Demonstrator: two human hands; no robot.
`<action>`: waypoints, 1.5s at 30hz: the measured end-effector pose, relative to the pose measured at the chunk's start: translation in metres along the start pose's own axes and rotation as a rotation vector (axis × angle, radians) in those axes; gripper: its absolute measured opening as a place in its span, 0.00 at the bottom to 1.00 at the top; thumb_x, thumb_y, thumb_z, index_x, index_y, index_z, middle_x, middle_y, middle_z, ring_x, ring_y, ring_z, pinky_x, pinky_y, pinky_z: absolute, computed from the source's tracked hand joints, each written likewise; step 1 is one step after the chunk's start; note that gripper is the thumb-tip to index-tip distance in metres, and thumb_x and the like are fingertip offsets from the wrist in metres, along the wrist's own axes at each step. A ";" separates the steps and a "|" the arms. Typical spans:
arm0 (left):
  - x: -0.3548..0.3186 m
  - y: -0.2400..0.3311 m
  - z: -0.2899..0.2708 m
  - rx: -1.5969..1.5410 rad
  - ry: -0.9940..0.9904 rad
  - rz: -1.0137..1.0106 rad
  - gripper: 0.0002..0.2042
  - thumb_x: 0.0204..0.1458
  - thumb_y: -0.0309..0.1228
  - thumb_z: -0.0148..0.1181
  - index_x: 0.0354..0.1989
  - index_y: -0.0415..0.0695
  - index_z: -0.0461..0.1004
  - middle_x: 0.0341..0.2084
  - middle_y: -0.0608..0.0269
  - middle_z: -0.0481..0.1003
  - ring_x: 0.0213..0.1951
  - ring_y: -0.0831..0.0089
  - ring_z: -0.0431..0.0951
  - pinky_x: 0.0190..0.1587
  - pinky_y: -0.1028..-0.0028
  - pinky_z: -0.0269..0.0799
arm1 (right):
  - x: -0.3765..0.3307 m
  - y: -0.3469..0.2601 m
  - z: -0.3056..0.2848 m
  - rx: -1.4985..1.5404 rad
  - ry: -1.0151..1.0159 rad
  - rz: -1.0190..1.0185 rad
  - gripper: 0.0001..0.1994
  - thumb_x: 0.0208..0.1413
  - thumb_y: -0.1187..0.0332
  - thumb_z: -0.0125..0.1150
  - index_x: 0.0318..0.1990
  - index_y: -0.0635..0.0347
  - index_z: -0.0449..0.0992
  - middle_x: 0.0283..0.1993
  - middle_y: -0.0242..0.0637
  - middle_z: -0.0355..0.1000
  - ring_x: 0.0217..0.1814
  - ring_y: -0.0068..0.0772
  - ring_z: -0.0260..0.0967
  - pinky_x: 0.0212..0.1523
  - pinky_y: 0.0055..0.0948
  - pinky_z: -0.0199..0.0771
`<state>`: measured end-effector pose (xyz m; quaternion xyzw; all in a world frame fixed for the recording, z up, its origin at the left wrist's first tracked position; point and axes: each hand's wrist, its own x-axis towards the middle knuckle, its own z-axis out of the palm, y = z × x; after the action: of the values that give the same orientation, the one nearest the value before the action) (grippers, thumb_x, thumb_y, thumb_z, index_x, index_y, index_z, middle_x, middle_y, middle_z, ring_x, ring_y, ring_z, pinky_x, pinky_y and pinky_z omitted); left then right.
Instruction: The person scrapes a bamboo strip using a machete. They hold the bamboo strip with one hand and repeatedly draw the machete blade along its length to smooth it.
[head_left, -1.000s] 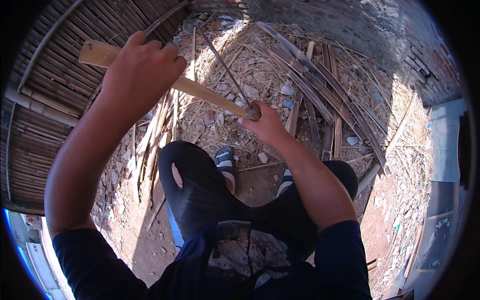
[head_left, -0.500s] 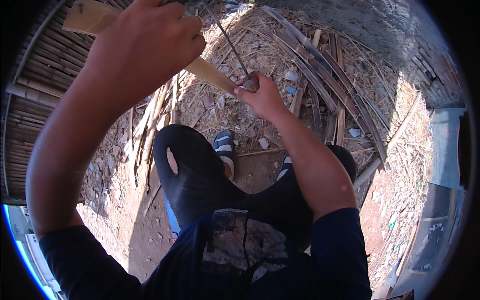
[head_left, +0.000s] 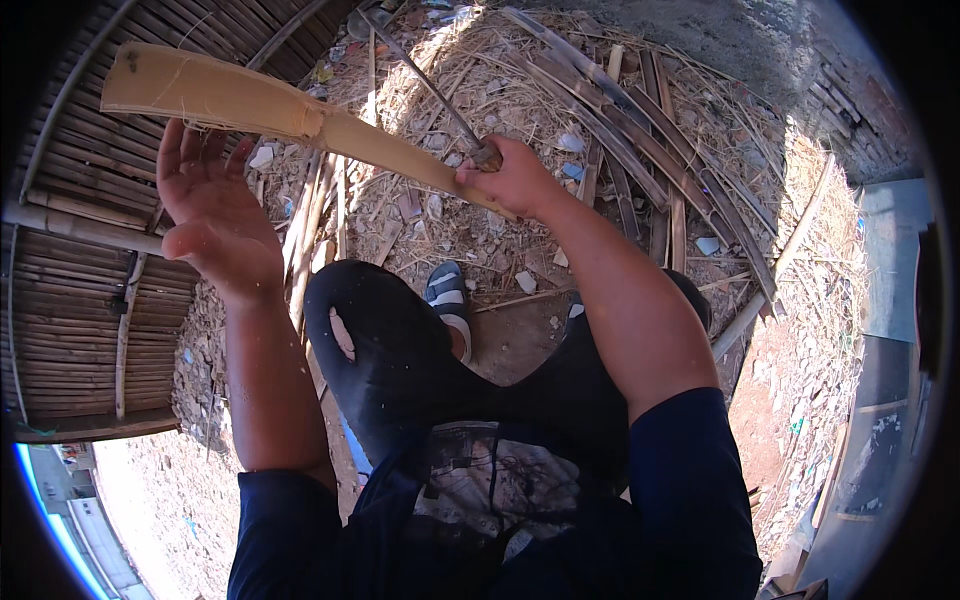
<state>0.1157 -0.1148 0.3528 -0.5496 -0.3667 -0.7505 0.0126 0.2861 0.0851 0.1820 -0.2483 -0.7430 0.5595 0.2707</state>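
Observation:
A split bamboo strip, pale inner side showing, runs from the upper left down to my right hand. That hand is closed on the strip's narrow end and also around the short handle of a long-bladed knife. The blade, seen nearly edge-on, slants up and away to the left, apart from the strip. My left hand is open, palm up, below the strip's wide end. Its fingertips reach the strip's lower edge; whether they touch it I cannot tell.
Dark split bamboo pieces lie heaped beyond my right hand on rubble and straw. A slatted bamboo wall stands at the left. Pale bamboo lengths lie beyond my left knee, and a grey wall rises at the far right.
My left hand has come down from above the strip, turned palm up and opened. More of the strip's wide end now shows. My right hand has shifted slightly left, keeping its hold.

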 end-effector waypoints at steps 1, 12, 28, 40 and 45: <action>0.000 -0.015 0.005 -0.170 -0.101 -0.108 0.38 0.56 0.67 0.46 0.58 0.43 0.64 0.55 0.49 0.70 0.60 0.55 0.69 0.62 0.56 0.65 | -0.002 -0.002 -0.003 -0.053 0.004 0.010 0.18 0.49 0.63 0.74 0.40 0.64 0.75 0.38 0.37 0.79 0.41 0.26 0.77 0.46 0.29 0.74; 0.048 -0.046 0.046 -0.328 0.029 -0.238 0.29 0.58 0.64 0.46 0.29 0.47 0.70 0.15 0.72 0.60 0.17 0.77 0.59 0.28 0.73 0.57 | -0.015 -0.001 0.005 -0.307 0.180 0.128 0.26 0.49 0.52 0.69 0.45 0.66 0.75 0.37 0.49 0.77 0.42 0.48 0.77 0.44 0.39 0.75; 0.062 -0.091 0.002 0.206 0.593 -0.082 0.19 0.65 0.48 0.47 0.38 0.43 0.58 0.20 0.63 0.62 0.21 0.75 0.63 0.24 0.77 0.60 | -0.033 0.046 0.031 -0.396 0.367 0.503 0.24 0.53 0.53 0.64 0.47 0.67 0.74 0.36 0.55 0.78 0.42 0.58 0.76 0.44 0.47 0.74; 0.057 -0.089 0.007 0.118 0.639 -0.162 0.11 0.62 0.34 0.48 0.31 0.44 0.57 0.18 0.65 0.58 0.21 0.75 0.59 0.22 0.74 0.53 | -0.069 0.061 0.078 -0.420 0.328 0.410 0.20 0.51 0.62 0.63 0.49 0.64 0.71 0.34 0.56 0.76 0.40 0.60 0.76 0.42 0.51 0.74; 0.053 -0.092 0.021 0.086 0.525 -0.224 0.12 0.63 0.34 0.46 0.29 0.46 0.54 0.21 0.65 0.57 0.22 0.76 0.57 0.21 0.76 0.52 | -0.080 0.124 0.071 -0.629 0.108 0.695 0.22 0.49 0.63 0.63 0.50 0.64 0.69 0.38 0.57 0.76 0.45 0.60 0.75 0.48 0.52 0.74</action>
<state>0.0727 -0.0151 0.3501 -0.2916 -0.4407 -0.8476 0.0475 0.3049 0.0129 0.0361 -0.5811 -0.7341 0.3508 0.0174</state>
